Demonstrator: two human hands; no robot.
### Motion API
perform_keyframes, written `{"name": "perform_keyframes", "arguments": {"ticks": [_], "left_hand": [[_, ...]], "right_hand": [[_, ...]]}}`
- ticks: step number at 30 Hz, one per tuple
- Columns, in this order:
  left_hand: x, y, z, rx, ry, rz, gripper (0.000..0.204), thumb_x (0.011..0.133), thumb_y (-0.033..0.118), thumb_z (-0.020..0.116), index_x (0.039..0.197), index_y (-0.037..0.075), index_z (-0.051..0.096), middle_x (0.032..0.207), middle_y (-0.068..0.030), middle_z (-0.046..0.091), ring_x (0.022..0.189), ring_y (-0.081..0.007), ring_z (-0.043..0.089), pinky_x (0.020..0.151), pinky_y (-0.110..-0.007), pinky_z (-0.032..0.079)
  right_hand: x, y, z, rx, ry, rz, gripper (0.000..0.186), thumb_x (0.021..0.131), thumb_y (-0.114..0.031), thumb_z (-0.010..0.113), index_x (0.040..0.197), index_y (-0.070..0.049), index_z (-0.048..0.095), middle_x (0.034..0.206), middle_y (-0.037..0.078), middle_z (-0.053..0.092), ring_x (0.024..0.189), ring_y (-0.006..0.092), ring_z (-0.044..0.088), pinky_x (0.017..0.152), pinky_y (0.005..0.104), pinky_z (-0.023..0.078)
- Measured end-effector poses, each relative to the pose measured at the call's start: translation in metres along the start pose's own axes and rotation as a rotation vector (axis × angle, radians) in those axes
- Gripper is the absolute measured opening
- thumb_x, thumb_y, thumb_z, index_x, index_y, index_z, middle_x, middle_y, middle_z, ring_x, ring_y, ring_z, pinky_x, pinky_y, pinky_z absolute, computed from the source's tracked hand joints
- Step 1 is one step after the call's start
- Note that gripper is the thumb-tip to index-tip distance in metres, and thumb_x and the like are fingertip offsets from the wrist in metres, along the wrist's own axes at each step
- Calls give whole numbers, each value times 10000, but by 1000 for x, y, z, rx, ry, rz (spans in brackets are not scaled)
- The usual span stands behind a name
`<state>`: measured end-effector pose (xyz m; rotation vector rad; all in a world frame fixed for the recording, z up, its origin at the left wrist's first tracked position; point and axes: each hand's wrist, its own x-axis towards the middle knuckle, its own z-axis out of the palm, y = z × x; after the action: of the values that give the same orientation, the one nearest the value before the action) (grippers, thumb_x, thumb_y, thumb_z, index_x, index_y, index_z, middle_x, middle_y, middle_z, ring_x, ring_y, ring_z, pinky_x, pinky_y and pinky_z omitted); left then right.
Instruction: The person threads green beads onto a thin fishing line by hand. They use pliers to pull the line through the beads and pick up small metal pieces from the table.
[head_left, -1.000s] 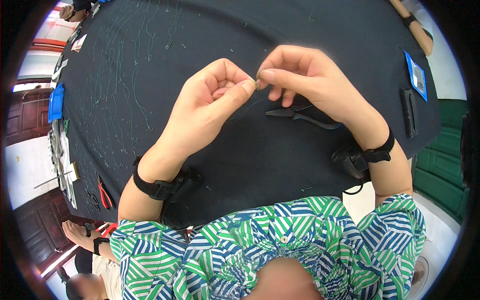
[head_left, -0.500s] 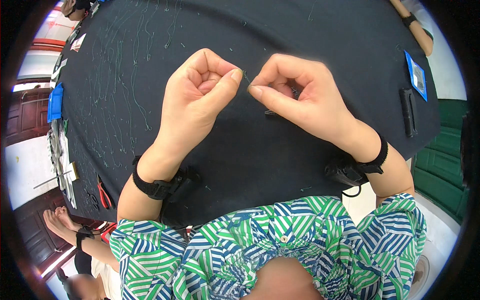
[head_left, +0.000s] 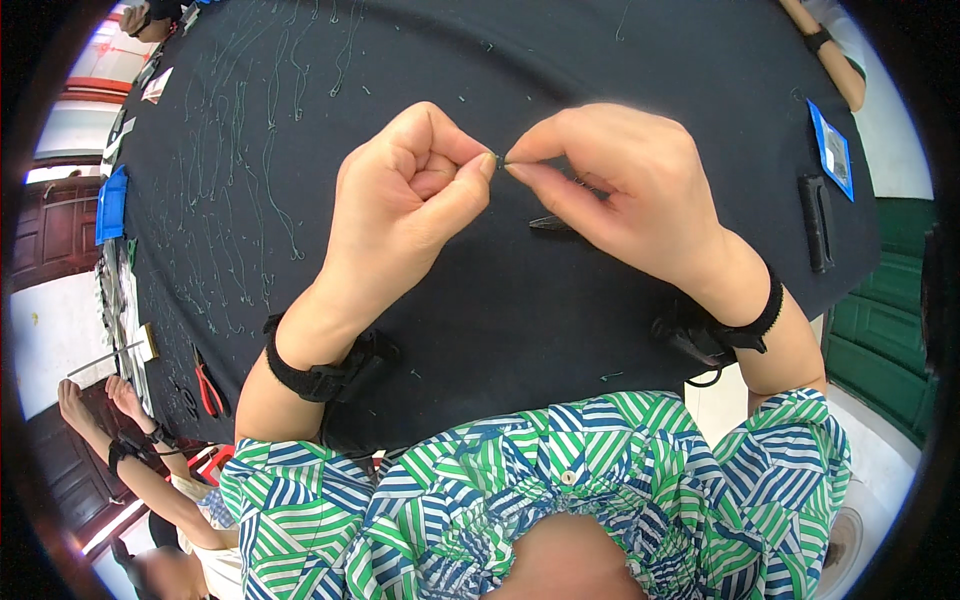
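Observation:
Over the black cloth (head_left: 480, 320), my left hand (head_left: 400, 190) is closed, thumb and forefinger pinching a thin dark-green thread (head_left: 501, 160). My right hand (head_left: 630, 190) pinches the same thread from the other side, and the fingertips of both hands almost meet. Only a tiny bit of thread shows between them. Something small and metallic peeks out inside the curled fingers of my right hand; its kind cannot be made out. Under that hand a dark pointed metal tip (head_left: 550, 223) sticks out, the rest of it hidden.
Many green threads (head_left: 268, 150) with small ends lie at the left. Red-handled pliers (head_left: 207, 390) and black scissors (head_left: 186, 400) are at the lower left edge. A blue packet (head_left: 832, 150) and a black bar (head_left: 817, 225) lie right. Other people's hands (head_left: 90, 410) show at the left.
My right hand has moved slightly right and turned, uncovering more of the dark tip. My left fingertips have shifted a little right and down. The co-worker's hands at lower left have risen and spread apart.

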<state>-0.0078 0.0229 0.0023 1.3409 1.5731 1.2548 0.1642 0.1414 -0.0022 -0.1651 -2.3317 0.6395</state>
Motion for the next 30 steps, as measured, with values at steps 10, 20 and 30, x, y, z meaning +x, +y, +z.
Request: {"name": "perform_keyframes", "arguments": {"ticks": [10, 20, 30], "left_hand": [[-4, 4, -1, 22, -141, -30, 84, 918, 55, 621, 886, 34, 546, 705, 80, 477, 584, 31, 361, 518, -146, 267], [0, 3, -4, -184, -5, 1, 87, 937, 80, 607, 907, 11, 562, 675, 83, 493, 561, 37, 375, 497, -130, 275], [0, 3, 0, -129, 37, 47, 94, 932, 79, 618, 908, 4, 568, 687, 66, 531, 583, 39, 414, 508, -133, 315]], "right_hand": [[-2, 11, 5, 494, -99, 419, 118, 885, -145, 656, 898, -30, 633, 604, -28, 489, 518, 30, 422, 481, 231, 343], [-10, -5, 23, 670, -55, 489, 99, 817, -99, 638, 807, -27, 571, 580, -21, 463, 529, 39, 394, 480, 256, 333], [-3, -3, 14, 126, 54, 55, 101, 785, -97, 678, 833, -62, 596, 692, 98, 587, 626, 257, 610, 555, 345, 470]]}}
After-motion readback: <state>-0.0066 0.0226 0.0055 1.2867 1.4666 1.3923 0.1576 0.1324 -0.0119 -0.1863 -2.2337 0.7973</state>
